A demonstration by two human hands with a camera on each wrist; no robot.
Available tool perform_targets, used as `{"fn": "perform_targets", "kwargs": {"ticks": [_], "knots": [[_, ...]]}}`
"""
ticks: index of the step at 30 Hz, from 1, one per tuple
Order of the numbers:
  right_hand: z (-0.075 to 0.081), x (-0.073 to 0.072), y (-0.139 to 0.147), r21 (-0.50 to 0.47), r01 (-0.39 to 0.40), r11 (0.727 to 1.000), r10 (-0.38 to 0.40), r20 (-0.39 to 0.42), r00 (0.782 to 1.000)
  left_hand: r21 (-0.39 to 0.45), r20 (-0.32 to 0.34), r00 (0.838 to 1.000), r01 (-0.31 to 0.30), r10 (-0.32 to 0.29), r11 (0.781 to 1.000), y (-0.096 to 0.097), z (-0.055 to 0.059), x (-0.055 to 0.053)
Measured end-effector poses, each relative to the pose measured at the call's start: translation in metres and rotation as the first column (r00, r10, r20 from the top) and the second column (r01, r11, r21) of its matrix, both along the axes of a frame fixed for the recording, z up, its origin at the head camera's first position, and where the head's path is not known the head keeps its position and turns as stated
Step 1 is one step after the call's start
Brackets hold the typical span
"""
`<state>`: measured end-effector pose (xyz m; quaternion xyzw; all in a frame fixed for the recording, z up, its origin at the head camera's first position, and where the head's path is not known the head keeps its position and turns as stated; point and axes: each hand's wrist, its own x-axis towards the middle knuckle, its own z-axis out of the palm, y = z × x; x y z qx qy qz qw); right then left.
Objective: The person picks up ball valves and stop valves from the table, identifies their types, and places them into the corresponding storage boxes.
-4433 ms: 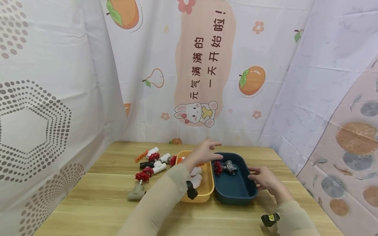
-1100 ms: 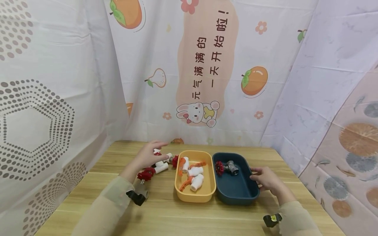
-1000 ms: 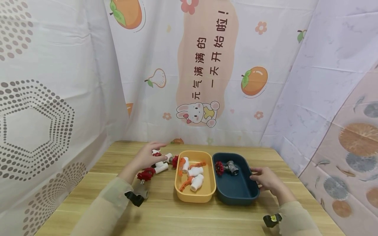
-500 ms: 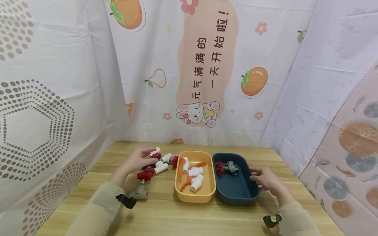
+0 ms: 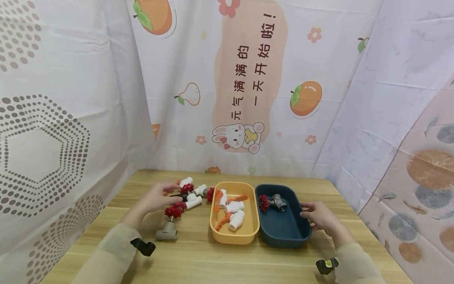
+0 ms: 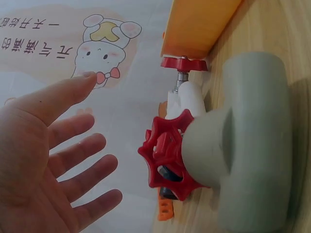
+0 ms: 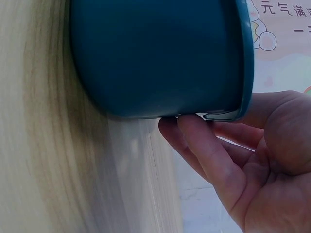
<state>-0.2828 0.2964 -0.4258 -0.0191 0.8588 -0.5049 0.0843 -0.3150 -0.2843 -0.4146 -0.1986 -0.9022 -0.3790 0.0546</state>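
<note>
My left hand point(image 5: 156, 198), fingers spread and holding nothing, is over the left side of a cluster of valves. Below it, a grey-green valve point(image 6: 257, 141) with a red handwheel point(image 6: 167, 155) fills much of the left wrist view. White valves with red wheels lie beyond, among them one white valve point(image 5: 193, 201). At the right, my right hand point(image 5: 320, 217) holds the right wall of a dark blue bin point(image 5: 283, 241), fingers against the outside and thumb at the rim. Inside that bin lies a metal valve point(image 5: 278, 202) with a red wheel point(image 5: 263, 202).
A yellow bin point(image 5: 234, 238) stands against the blue bin's left side. It holds several white valves point(image 5: 237, 219) with orange lever handles point(image 5: 223, 221). Patterned curtains point(image 5: 198, 157) close off the back and sides of the wooden table point(image 5: 213, 264).
My left hand has come away from above the bins, moving left and lower to the valve cluster. The right hand stays at the blue bin's wall.
</note>
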Motion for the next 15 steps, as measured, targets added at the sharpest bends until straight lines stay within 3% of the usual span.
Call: {"fn": "perform_targets", "kwargs": {"ticks": [15], "knots": [[0.002, 0.0, -0.001, 0.02, 0.016, 1.0, -0.016, 0.001, 1.0, -0.029, 0.109, 0.994, -0.024, 0.027, 0.999, -0.015, -0.011, 0.009]]}}
